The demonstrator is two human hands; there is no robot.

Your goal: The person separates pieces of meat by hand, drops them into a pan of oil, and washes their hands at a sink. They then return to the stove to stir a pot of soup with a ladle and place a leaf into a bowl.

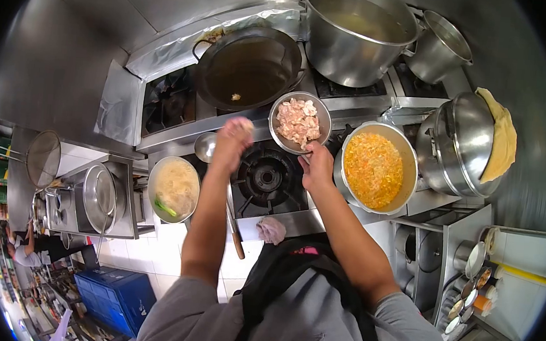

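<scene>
My right hand (pixel 317 166) grips the near rim of a steel bowl (pixel 278 134) that holds pieces of raw pale meat (pixel 298 122). Close to the bowl's left side, near the wok, is my left hand (pixel 236 139); its fingers look curled around something pale that I cannot make out. Dark oil fills the large black wok (pixel 250 68), and one small piece (pixel 236 97) lies in it near the front edge. Below my hands is a bare gas burner (pixel 268 178).
A pot of orange and yellow chopped food (pixel 376 169) stands at the right, a bowl of pale liquid (pixel 176 190) at the left. Behind are a large stockpot (pixel 359 49) and a smaller pot (pixel 437 55). A ladle (pixel 236 235) lies beside the burner, near a cloth (pixel 271 230).
</scene>
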